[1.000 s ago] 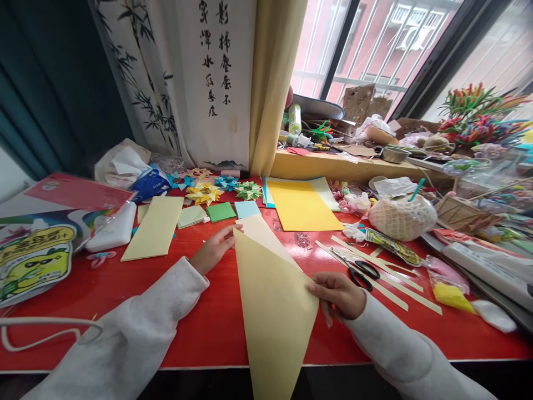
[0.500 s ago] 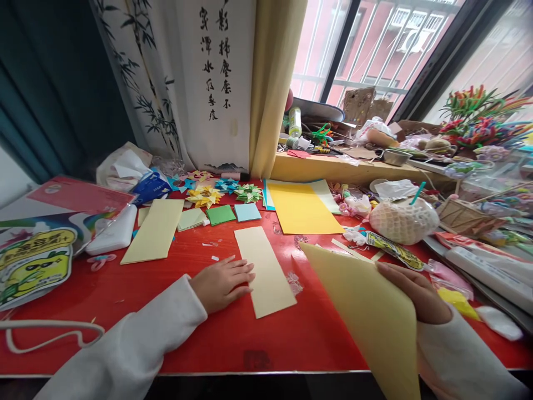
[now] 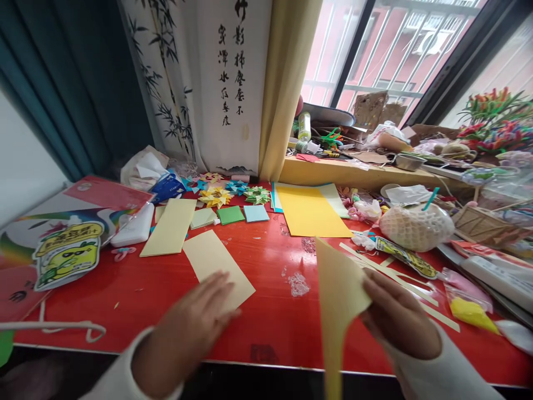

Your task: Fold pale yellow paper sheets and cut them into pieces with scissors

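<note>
My left hand (image 3: 194,316) lies over the lower part of a pale cream paper strip (image 3: 212,261) on the red table, fingers stretched out and slightly blurred. My right hand (image 3: 400,311), fingers closed at the edge, holds up a pale yellow sheet of paper (image 3: 339,289). That sheet is bent and hangs past the table's front edge. Another cream strip (image 3: 170,225) rests at the left. Beyond it are small squares of paper, among them a green one (image 3: 231,215) and a light blue one (image 3: 256,213).
Folded paper stars (image 3: 215,196) sit at the back. A bright yellow sheet (image 3: 312,211) lies on other sheets. Thin paper strips (image 3: 416,283), a netted fruit with a straw (image 3: 416,225) and a snack packet (image 3: 406,256) are at the right; a lemon pouch (image 3: 69,254) stands left.
My left hand has moved the cream strip to the left, and it now lies more slanted. The sheet in my right hand has turned and bent, uncovering thin strips on the table.
</note>
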`<state>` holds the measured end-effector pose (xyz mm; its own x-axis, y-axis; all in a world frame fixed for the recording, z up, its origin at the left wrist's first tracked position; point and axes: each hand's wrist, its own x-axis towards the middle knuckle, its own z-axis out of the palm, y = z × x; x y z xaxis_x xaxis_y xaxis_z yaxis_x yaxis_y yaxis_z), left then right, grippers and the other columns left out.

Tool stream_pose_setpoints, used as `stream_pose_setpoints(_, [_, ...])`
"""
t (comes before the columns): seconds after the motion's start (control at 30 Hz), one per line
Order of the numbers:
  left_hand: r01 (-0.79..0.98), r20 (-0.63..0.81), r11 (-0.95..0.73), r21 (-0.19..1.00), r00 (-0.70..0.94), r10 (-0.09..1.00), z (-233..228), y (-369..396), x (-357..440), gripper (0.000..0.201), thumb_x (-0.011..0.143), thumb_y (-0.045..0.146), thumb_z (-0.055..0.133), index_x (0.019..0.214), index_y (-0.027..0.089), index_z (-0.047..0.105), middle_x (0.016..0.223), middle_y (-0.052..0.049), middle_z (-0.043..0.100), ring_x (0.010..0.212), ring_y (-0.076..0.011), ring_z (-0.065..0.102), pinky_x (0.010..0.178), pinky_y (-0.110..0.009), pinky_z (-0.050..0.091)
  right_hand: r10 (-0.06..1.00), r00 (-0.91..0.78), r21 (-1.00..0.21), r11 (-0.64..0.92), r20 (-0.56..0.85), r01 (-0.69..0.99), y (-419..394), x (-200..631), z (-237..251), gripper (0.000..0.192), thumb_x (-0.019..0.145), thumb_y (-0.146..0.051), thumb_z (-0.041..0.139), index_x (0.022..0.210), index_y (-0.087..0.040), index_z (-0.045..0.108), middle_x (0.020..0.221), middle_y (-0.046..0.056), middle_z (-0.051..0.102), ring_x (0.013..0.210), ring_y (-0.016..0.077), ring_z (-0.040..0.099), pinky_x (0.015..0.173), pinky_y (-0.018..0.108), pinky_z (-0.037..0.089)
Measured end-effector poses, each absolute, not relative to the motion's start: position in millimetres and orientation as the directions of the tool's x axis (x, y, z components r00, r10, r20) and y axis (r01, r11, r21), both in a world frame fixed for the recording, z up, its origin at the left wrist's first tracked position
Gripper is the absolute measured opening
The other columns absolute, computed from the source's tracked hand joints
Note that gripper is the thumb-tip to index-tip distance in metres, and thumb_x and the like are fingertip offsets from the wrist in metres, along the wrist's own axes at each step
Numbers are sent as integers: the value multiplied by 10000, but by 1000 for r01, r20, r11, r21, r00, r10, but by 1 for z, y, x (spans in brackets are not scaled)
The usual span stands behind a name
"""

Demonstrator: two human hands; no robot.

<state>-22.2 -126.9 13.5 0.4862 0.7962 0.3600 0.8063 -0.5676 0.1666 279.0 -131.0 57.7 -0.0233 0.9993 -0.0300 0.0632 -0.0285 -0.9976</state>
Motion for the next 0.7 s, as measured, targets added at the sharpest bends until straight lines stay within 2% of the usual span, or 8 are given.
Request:
stream_pose_setpoints(0.03, [804,403,-574,154,479,780,17,-138,-5,489,795,423,410,1220,181,415,1218,-71,475,1121,-222,431,918,-332,409,994,-83,-998,-69,-67,-14,-133,269,55,245,743,-418,521,750,-174,539,473,-6,541,287,73,420,278,173,266])
stream_pose_setpoints(0.1, [726,505,-680,106,550,665,23,-157,25,724,737,518,445,1314,136,231,1211,-114,472,1102,-237,446,844,-291,466,981,-160,-982,-128,-105,-138,-137,251,50,245,716,-389,568,677,-153,516,485,-10,542,293,54,426,291,159,268])
stream_pose_setpoints(0.17, [666,537,-743,73,601,592,25,-166,44,809,734,525,443,1343,122,94,1185,-126,494,1084,-238,460,836,-284,469,976,-188,-973,-143,-108,-183,-141,240,47,255,704,-368,588,627,-145,492,499,-8,552,312,50,447,312,156,296])
stream_pose_setpoints(0.23, [643,547,-759,102,601,583,24,-168,50,805,750,502,440,1346,129,49,1160,-119,519,1062,-229,480,835,-277,468,974,-191,-968,-156,-118,-195,-146,237,45,265,698,-361,596,605,-143,476,485,-10,549,309,48,443,315,156,296])
stream_pose_setpoints(0.3, [643,547,-746,172,567,616,21,-165,47,751,760,475,448,1341,155,98,1143,-100,539,1040,-214,502,825,-262,474,975,-179,-967,-167,-132,-193,-149,239,43,278,693,-364,600,593,-143,462,460,-15,539,298,44,427,309,152,277])
stream_pose_setpoints(0.47, [599,462,-722,346,561,687,11,-161,37,632,710,507,497,1245,206,346,1119,-64,563,1010,-193,531,828,-236,464,980,-106,-970,-184,-169,-156,-154,253,37,328,687,-389,600,563,-152,409,408,-40,485,279,21,364,302,138,193])
stream_pose_setpoints(0.6, [563,293,-638,526,584,757,5,-160,35,592,696,523,500,1188,201,436,1135,-58,554,1027,-186,522,855,-229,439,980,-72,-978,-192,-186,-85,-159,263,28,367,693,-427,581,553,-163,368,379,-53,446,264,9,311,309,151,124])
stream_pose_setpoints(0.7, [553,109,-457,697,549,829,5,-159,34,581,678,512,534,1174,220,456,1152,-40,545,1045,-181,509,877,-224,422,977,-44,-978,-210,-210,4,-162,271,22,391,681,-455,580,544,-167,352,351,-68,392,264,1,250,327,169,93])
